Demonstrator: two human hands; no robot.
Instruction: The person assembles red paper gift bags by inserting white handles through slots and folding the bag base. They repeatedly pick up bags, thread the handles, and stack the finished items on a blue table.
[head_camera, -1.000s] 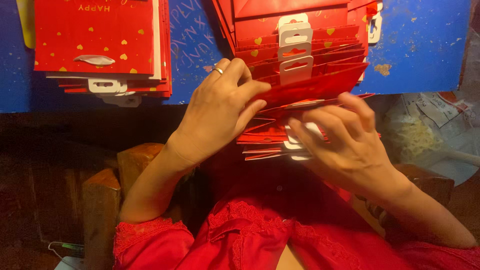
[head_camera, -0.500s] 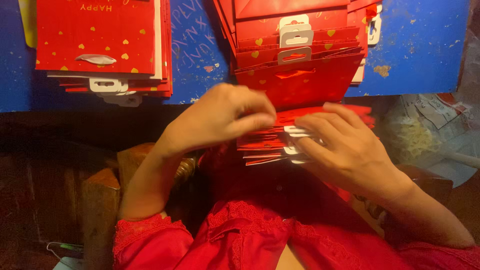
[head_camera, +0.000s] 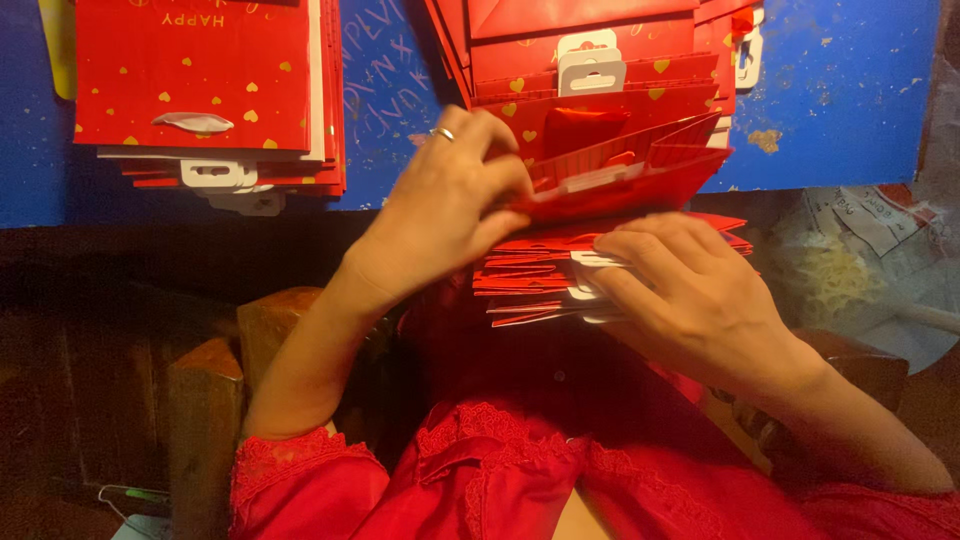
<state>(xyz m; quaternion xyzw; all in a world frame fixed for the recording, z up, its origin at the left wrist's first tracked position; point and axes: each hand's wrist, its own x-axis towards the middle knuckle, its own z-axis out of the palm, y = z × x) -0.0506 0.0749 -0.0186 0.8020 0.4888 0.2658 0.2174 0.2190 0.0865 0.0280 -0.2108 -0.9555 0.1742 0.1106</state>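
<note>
My left hand (head_camera: 450, 205), with a ring on one finger, pinches the near edge of a red gift bag (head_camera: 640, 170) and lifts it open above a pile. My right hand (head_camera: 690, 290) rests flat on a stack of folded red bags (head_camera: 530, 280) in my lap, its fingers over their white hang tabs. Behind the lifted bag, a fanned row of red bags with gold hearts (head_camera: 600, 70) lies on the blue table (head_camera: 850, 90).
A second pile of red heart-printed bags (head_camera: 200, 90) with white tabs lies at the table's left. Crumpled clear plastic wrapping (head_camera: 860, 260) sits at the right. A wooden chair arm (head_camera: 205, 400) stands at my left, and red lace sleeves cover my arms.
My left hand has risen from the lap stack and pulled one red bag up, opening it. The right hand has stayed pressed on the stack.
</note>
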